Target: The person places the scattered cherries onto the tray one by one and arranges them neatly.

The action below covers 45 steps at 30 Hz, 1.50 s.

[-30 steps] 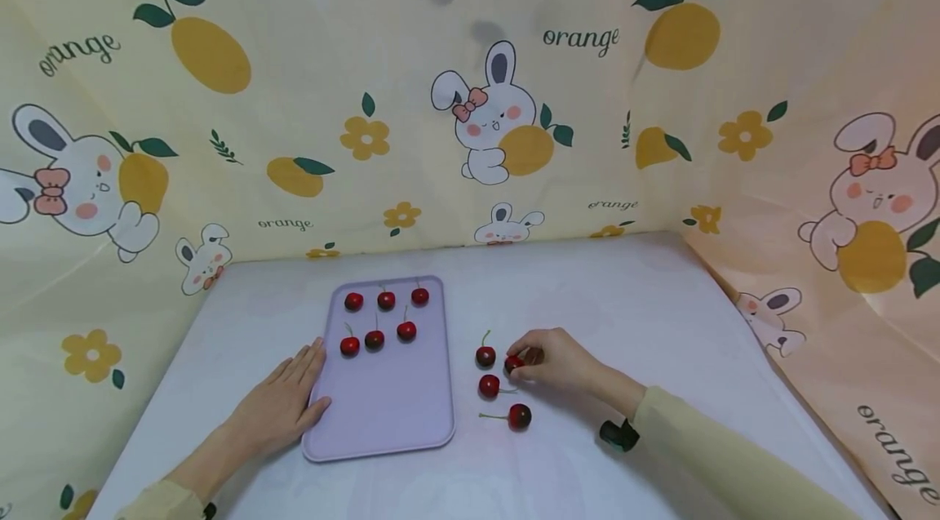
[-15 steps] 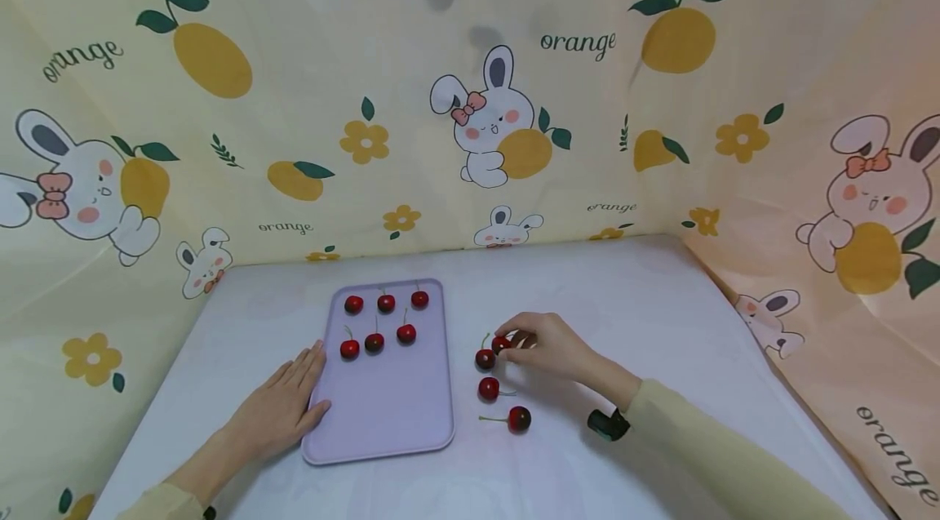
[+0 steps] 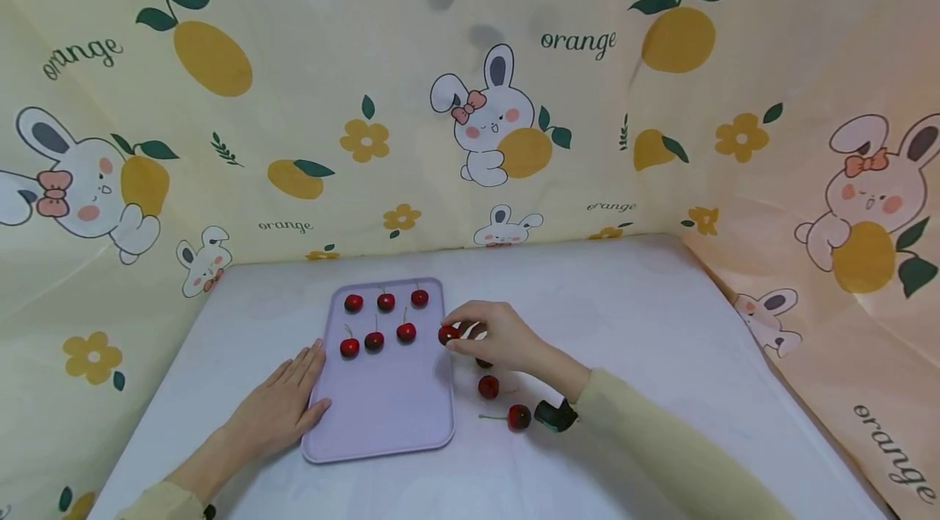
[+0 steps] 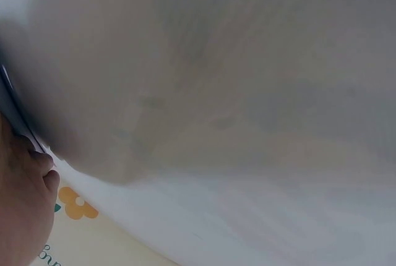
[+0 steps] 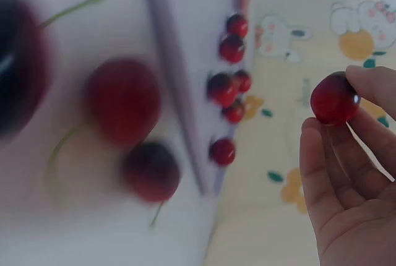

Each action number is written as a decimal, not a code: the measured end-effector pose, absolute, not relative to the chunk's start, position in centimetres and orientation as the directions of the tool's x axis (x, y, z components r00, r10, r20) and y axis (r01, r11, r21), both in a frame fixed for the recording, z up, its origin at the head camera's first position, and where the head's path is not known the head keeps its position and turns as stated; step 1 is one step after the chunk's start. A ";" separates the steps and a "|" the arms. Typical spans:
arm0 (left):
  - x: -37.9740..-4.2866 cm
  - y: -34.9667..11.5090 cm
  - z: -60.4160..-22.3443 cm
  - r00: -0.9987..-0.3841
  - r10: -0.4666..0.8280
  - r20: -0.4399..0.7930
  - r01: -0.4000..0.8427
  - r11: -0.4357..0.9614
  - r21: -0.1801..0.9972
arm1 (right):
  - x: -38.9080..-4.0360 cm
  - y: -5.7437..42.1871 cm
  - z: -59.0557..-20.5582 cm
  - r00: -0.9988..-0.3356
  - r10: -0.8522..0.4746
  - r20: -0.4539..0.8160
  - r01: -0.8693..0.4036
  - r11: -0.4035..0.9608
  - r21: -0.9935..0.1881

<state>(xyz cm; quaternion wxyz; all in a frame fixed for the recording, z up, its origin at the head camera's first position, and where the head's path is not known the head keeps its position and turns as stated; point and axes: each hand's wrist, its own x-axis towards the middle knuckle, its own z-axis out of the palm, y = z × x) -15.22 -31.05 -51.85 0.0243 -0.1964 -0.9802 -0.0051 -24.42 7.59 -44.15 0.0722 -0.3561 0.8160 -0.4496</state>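
My right hand (image 3: 499, 334) pinches a dark red cherry (image 5: 335, 98) between thumb and fingertips, over the right rim of a lilac tray (image 3: 382, 414). The tray bears several cherries in two rows across its far half; one of them, a cherry (image 3: 406, 332), lies nearest the held one. My left hand (image 3: 275, 402) lies flat with straight fingers along the tray's left edge, its thumb on the rim. On the table right of the tray are a cherry (image 3: 488, 387) and a stemmed cherry (image 3: 519, 418); a further cherry (image 3: 484, 362) is mostly hidden under my right hand.
A white cloth (image 3: 587, 283) covers the table. Patterned curtains (image 3: 411, 95) with rabbits and oranges hang behind it and along both sides. A black wrist device (image 3: 556, 415) sits by my right sleeve, close to the loose cherries.
My right hand has lifted its cherry from among the loose ones and carried it left to the tray's right rim. The left hand stays put against the tray.
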 end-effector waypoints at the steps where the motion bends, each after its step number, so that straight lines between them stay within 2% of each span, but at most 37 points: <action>1: -15.2 -31.1 -51.9 -0.923 0.383 0.045 0.384 0.924 0.004 | -24.4 7.0 -44.1 -0.729 -0.651 0.212 -0.523 0.329 -0.786; 15: -15.2 -31.1 -51.7 -0.924 0.381 0.027 0.381 0.924 0.003 | -23.9 0.1 -44.7 -0.693 -0.681 0.236 -0.513 0.237 -0.825; 27: -15.1 -31.1 -51.5 -0.915 0.401 0.047 0.402 0.916 0.007 | -24.2 -4.0 -47.1 -0.704 -0.690 0.168 -0.497 0.308 -0.811; 40: -15.3 -31.3 -51.7 -0.911 0.409 0.049 0.410 0.912 0.006 | -24.1 -6.9 -48.5 -0.686 -0.727 0.042 -0.470 0.398 -0.788; 45: -15.3 -31.3 -51.7 -0.912 0.408 0.046 0.409 0.913 0.008 | -24.3 -7.7 -49.0 -0.677 -0.736 0.020 -0.496 0.435 -0.751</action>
